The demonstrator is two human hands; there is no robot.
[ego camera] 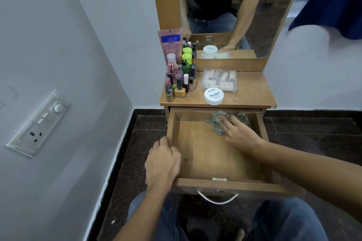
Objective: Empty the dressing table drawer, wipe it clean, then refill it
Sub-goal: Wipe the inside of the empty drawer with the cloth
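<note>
The drawer (213,154) stands pulled out from the table (252,92), bare except for a grey cloth (217,123) at its back right. The right hand (238,132) presses flat, fingers spread, on that cloth; the left hand (162,160) curls closed over the drawer's left wall. On the table sit nail polish bottles (180,78), a white tub (214,96) reading "ZUDIO NAIL POLISH", and a clear packet (219,80).

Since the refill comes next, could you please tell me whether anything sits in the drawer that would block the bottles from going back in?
Only the cloth under the right hand, at the back right of the drawer. The rest of the drawer floor is bare. The left hand grips its left wall. The bottles stand on the tabletop.
</note>
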